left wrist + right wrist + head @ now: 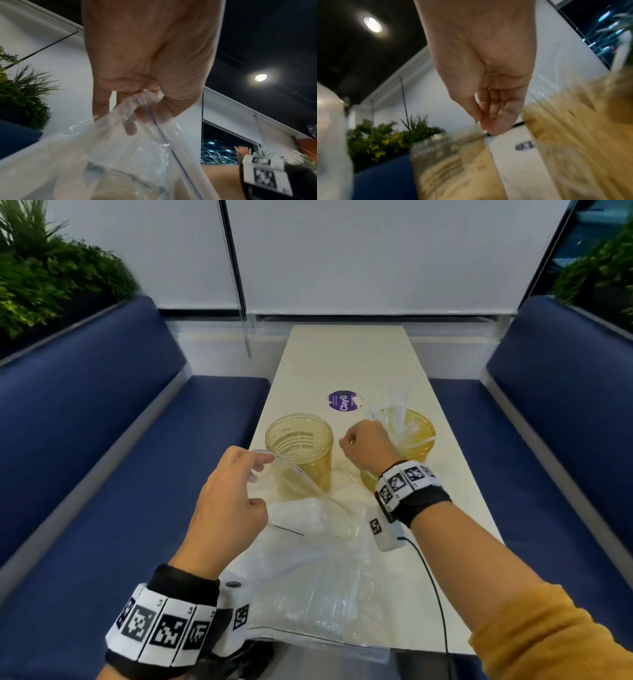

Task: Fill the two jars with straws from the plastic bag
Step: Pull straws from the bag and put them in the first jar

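Two clear yellowish jars stand side by side on the pale table (346,354). The left jar (299,440) is empty. The right jar (420,447) holds several white straws (399,416) that stick up out of it. My left hand (239,484) pinches the top edge of the clear plastic bag (308,570) and lifts it in front of the left jar. In the left wrist view the fingers (133,121) curl round the bag's rim (154,121). My right hand (363,443) hovers between the jars, its fingers (488,108) loosely curled, with nothing seen in them.
A purple round sticker (342,401) lies behind the jars. Blue benches (120,457) flank the narrow table, with plants (51,278) behind them. A black cable (435,583) runs from my right wrist over the table's near edge.
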A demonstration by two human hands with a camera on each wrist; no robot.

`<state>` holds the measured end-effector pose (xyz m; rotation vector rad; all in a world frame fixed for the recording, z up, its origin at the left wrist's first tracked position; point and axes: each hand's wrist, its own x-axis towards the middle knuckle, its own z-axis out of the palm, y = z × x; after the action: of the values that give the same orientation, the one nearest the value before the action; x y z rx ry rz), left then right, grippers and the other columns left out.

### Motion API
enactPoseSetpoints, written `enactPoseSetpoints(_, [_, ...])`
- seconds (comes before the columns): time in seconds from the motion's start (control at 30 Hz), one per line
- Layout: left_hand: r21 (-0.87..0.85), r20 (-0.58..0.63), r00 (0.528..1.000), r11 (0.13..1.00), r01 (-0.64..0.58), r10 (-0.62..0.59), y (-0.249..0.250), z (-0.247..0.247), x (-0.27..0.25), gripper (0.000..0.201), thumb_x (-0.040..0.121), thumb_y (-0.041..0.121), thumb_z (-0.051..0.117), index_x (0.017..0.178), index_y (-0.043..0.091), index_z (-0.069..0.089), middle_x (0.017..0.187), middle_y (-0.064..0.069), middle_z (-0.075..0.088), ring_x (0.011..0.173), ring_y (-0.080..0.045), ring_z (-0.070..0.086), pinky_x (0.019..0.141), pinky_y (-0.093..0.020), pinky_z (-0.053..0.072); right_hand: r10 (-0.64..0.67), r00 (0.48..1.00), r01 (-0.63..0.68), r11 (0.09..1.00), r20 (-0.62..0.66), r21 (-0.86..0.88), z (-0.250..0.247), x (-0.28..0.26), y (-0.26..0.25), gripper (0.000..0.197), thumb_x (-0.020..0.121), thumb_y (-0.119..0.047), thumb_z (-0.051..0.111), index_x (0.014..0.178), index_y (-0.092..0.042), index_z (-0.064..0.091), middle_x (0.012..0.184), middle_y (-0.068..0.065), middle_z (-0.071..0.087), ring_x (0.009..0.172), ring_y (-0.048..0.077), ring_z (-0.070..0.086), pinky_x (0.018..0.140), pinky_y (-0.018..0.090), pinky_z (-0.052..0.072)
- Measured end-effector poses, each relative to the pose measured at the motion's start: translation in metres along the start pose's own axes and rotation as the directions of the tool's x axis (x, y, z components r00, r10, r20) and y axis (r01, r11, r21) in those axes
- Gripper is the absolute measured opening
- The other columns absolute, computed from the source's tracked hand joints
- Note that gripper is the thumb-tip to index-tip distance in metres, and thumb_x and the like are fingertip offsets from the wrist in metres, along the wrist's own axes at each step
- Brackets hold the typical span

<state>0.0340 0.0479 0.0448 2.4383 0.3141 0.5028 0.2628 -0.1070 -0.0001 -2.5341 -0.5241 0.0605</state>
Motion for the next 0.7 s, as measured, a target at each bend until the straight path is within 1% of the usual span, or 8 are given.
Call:
enactPoseSetpoints(0.1, [0.023,0.001,1.0,1.0,-0.001,0.001,-0.012,-0.009,-0.004,0.068,0.073,-0.016,0.055,0.122,0.031,0.059,0.111,0.016,0.05,0.102,-0.003,0.054,0.086,-0.028,0.052,0.132,0.975,-0.106,0.983,0.181,-0.147,0.041,0.013,0.013,0.018,0.09,-0.013,0.058,0.091,0.001,0.07,0.091,0.014,0.071,0.083,0.03,0.068,0.07,0.033,0.057])
enactPoseSetpoints(0.2, [0.064,-0.004,1.0,0.998,0.011,-0.011,-0.024,-0.018,-0.007,0.067,0.073,-0.017,0.056,0.12,0.03,0.06,0.112,0.016,0.05,0.1,-0.003,0.053,0.077,-0.009,0.046,0.186,0.931,-0.103,0.96,0.315,-0.262,0.066,0.023,0.022,0.019,0.093,-0.013,0.053,0.099,-0.001,0.066,0.104,0.014,0.068,0.086,0.03,0.063,0.068,0.03,0.048])
enactPoseSetpoints(0.3, [0.087,-0.003,1.0,0.996,0.018,-0.018,-0.03,-0.026,-0.01,0.067,0.072,-0.019,0.055,0.117,0.03,0.061,0.11,0.017,0.05,0.098,-0.003,0.051,0.07,0.001,0.039,0.232,0.903,-0.113,0.94,0.361,-0.322,0.079,0.032,0.024,0.011,0.094,-0.009,0.05,0.086,-0.006,0.057,0.093,0.011,0.061,0.096,0.032,0.066,0.068,0.03,0.045])
enactPoseSetpoints(0.4, [0.108,0.009,1.0,0.994,0.025,-0.027,-0.035,-0.03,-0.01,0.068,0.072,-0.017,0.055,0.116,0.034,0.06,0.108,0.023,0.049,0.105,0.007,0.048,0.075,0.001,0.037,0.244,0.888,-0.088,0.922,0.389,-0.378,0.091,0.041,0.027,0.028,0.093,-0.007,0.052,0.066,-0.009,0.045,0.087,0.009,0.059,0.081,0.029,0.062,0.068,0.03,0.046])
enactPoseSetpoints(0.47, [0.109,0.013,0.999,0.994,0.029,-0.031,-0.036,-0.032,-0.009,0.069,0.071,-0.017,0.055,0.116,0.035,0.059,0.109,0.025,0.048,0.106,0.012,0.046,0.077,0.002,0.035,0.247,0.874,-0.067,0.914,0.418,-0.4,0.097,0.044,0.028,0.026,0.088,-0.007,0.058,0.065,-0.011,0.046,0.094,0.01,0.067,0.077,0.028,0.063,0.068,0.032,0.051])
enactPoseSetpoints(0.53, [0.114,0.015,1.0,0.993,0.019,-0.021,-0.035,-0.032,-0.008,0.069,0.071,-0.017,0.055,0.117,0.034,0.059,0.109,0.024,0.048,0.105,0.012,0.047,0.078,0.003,0.034,0.239,0.871,-0.034,0.9,0.429,-0.434,0.096,0.041,0.025,0.005,0.086,-0.008,0.061,0.081,-0.008,0.058,0.108,0.013,0.067,0.09,0.032,0.067,0.075,0.035,0.053])
enactPoseSetpoints(0.6, [0.111,0.012,1.0,0.994,0.012,-0.013,-0.034,-0.032,-0.007,0.068,0.071,-0.017,0.056,0.116,0.034,0.059,0.109,0.023,0.049,0.104,0.011,0.048,0.076,0.001,0.036,0.207,0.883,0.016,0.883,0.42,-0.469,0.095,0.039,0.024,0.021,0.09,-0.009,0.058,0.11,-0.004,0.06,0.119,0.016,0.059,0.107,0.034,0.062,0.086,0.037,0.051])
enactPoseSetpoints(0.7, [0.111,0.006,1.0,0.994,-0.003,0.003,-0.032,-0.032,-0.005,0.066,0.072,-0.016,0.057,0.115,0.034,0.059,0.109,0.022,0.049,0.103,0.009,0.049,0.075,-0.001,0.037,0.185,0.89,0.045,0.875,0.418,-0.482,0.091,0.036,0.023,0.026,0.09,-0.006,0.06,0.115,-0.001,0.059,0.119,0.017,0.061,0.107,0.032,0.064,0.085,0.034,0.053])
